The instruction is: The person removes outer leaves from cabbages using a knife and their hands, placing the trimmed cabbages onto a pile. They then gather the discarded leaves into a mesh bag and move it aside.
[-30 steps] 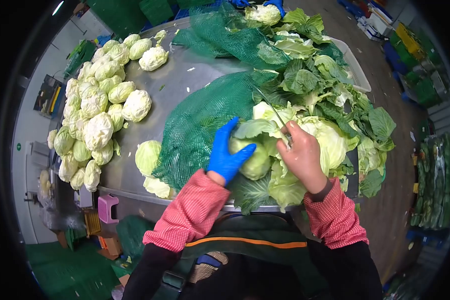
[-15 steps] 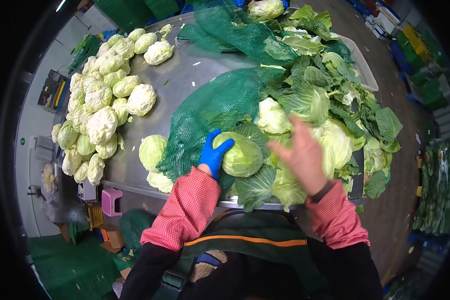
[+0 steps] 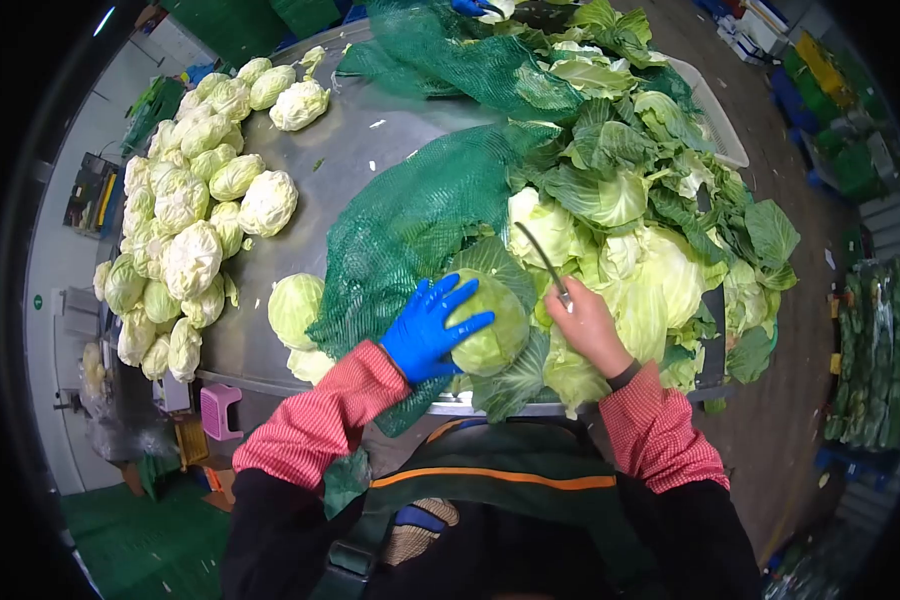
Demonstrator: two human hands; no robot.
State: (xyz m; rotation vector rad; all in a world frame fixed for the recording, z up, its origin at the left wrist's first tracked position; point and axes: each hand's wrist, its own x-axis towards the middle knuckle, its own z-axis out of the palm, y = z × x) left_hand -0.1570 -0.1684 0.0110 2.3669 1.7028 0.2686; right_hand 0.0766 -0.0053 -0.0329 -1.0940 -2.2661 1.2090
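My left hand [image 3: 432, 325], in a blue glove, lies with spread fingers around the left side of a pale green cabbage [image 3: 498, 330], holding it on the table. A loose outer leaf [image 3: 520, 385] lies beneath this head. In my bare right hand [image 3: 587, 325] is a knife [image 3: 543, 258] with a narrow, dark, curved blade pointing up and left, apart from the cabbage. Most of its handle is hidden in my fist. Green mesh netting [image 3: 400, 215] spreads just beyond and left of my gloved hand.
Trimmed cabbages [image 3: 182, 200] are heaped on the left of the metal table [image 3: 320, 180]. Two more heads [image 3: 296, 310] sit by the near edge. Cabbages and loose leaves [image 3: 670, 280] pile up on the right, near a white crate [image 3: 715, 115]. Another person's blue-gloved hand [image 3: 475, 7] shows at the far edge.
My right hand, empty and blurred before, now grips a knife. My left hand has turned and spread further over the cabbage. The view has shifted slightly.
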